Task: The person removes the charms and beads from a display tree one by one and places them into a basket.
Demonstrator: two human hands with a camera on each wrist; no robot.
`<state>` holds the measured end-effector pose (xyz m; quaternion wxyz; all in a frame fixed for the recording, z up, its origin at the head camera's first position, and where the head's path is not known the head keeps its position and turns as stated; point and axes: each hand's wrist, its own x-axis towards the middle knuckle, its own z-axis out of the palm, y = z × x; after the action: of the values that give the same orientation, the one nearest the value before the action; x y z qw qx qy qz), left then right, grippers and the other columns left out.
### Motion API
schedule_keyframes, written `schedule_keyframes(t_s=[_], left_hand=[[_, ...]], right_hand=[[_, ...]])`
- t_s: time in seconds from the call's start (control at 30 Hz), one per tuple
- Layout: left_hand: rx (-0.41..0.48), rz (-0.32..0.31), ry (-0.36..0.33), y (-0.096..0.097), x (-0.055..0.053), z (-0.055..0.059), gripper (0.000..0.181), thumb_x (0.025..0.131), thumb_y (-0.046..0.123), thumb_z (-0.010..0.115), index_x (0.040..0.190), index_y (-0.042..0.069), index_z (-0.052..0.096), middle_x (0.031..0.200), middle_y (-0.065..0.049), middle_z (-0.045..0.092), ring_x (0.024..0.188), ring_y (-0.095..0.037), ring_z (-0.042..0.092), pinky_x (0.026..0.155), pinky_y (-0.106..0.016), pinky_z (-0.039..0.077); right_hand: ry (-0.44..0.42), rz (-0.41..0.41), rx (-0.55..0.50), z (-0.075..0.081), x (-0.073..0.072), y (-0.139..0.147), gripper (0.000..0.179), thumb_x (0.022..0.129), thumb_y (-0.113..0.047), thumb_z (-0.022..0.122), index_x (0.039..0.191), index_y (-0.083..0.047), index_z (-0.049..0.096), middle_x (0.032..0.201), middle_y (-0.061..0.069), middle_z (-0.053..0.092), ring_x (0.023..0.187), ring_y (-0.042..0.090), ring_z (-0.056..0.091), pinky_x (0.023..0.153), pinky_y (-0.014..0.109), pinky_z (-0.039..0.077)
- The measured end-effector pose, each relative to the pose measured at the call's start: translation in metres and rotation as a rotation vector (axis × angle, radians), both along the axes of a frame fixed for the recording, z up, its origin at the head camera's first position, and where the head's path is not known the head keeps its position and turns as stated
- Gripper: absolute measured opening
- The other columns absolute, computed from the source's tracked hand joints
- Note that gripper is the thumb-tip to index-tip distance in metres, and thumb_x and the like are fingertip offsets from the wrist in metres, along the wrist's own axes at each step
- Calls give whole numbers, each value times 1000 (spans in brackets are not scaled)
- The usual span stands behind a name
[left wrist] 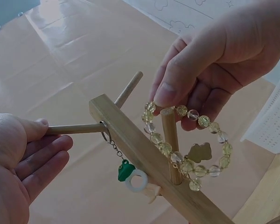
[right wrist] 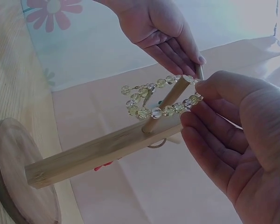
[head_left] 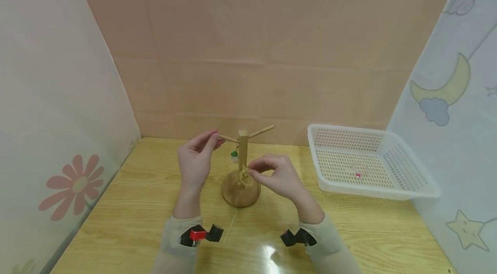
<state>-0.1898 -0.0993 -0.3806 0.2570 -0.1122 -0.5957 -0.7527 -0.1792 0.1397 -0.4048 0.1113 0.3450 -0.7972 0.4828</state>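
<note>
A wooden stand with several pegs rises from a round base. My left hand pinches the end of its left peg between thumb and fingers. From that peg hangs a keychain with a green figure and a white ring. My right hand pinches a bracelet of clear and pale yellow beads by its edge. The bracelet's loop is around the front peg, near the tip, with a small bead dangling from it.
To the right stands a white perforated basket, holding a beaded bracelet with a pink-red charm. A bare peg points to the back right. Below the post, a small red piece shows. Cloth-covered walls surround the wooden table.
</note>
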Motion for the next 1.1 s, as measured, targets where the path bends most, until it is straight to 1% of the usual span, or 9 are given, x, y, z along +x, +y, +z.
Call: schedule_keyframes(t_s=[0.13, 0.3, 0.53, 0.77, 0.93, 1.1], left_hand=[[9, -11, -7, 1, -1, 1, 17, 99, -1, 76, 114, -9, 78, 103, -28, 77, 84, -17, 80, 84, -38, 67], [2, -17, 5, 1, -1, 1, 17, 99, -2, 75, 113, -10, 78, 103, -31, 76, 84, -17, 80, 85, -38, 66], [-6, -12, 24, 0, -2, 0, 17, 99, -1, 75, 113, -10, 78, 103, -29, 77, 85, -16, 80, 85, -38, 66], [-34, 9, 31, -1, -1, -1, 17, 99, 1, 77, 113, -7, 79, 100, -26, 78, 84, -16, 80, 83, -37, 67], [-22, 5, 24, -1, -1, -1, 17, 99, 1, 77, 113, -8, 79, 101, -26, 78, 84, -17, 80, 84, -38, 67], [-26, -4, 7, 0, -2, -1, 17, 98, 1, 77, 113, -7, 79, 102, -23, 79, 84, -18, 80, 85, -38, 67]], right_hand=[[10, 10, -8, 2, 1, 1, 9, 96, -9, 82, 103, -13, 83, 98, -3, 80, 87, 11, 76, 78, 34, 67], [26, 25, -12, 5, 3, 2, 8, 96, -8, 81, 103, -11, 83, 97, 3, 81, 86, 12, 76, 78, 34, 67], [25, 36, -16, 6, 4, 2, 8, 96, -8, 81, 103, -11, 83, 97, 4, 81, 87, 12, 76, 79, 34, 67], [52, 41, -8, 5, 3, 3, 9, 96, -7, 80, 103, -11, 83, 97, 4, 81, 86, 12, 77, 78, 34, 67], [49, 48, -9, 5, 3, 3, 11, 96, -5, 80, 104, -11, 83, 99, 1, 81, 87, 12, 77, 78, 34, 67], [51, 51, -13, 7, 4, 4, 12, 95, -3, 80, 104, -11, 83, 99, -1, 80, 87, 13, 77, 78, 34, 67]])
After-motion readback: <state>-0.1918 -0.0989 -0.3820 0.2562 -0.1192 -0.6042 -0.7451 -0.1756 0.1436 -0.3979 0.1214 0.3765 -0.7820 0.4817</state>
